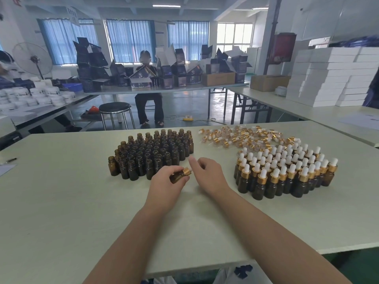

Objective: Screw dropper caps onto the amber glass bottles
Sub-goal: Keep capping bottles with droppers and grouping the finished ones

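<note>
The left hand (164, 181) pinches a capped amber bottle (177, 177); the right hand (207, 173) hangs with its grip spread just beside the gold dropper cap (187, 171). Capping looks finished; next, probably a checking twist.

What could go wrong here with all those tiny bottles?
The bottle in the left hand is tilted, so it might slip, or its gold cap might go on crooked. The open bottles stand packed just behind the hands; a bump from the right hand might topple several.
</note>
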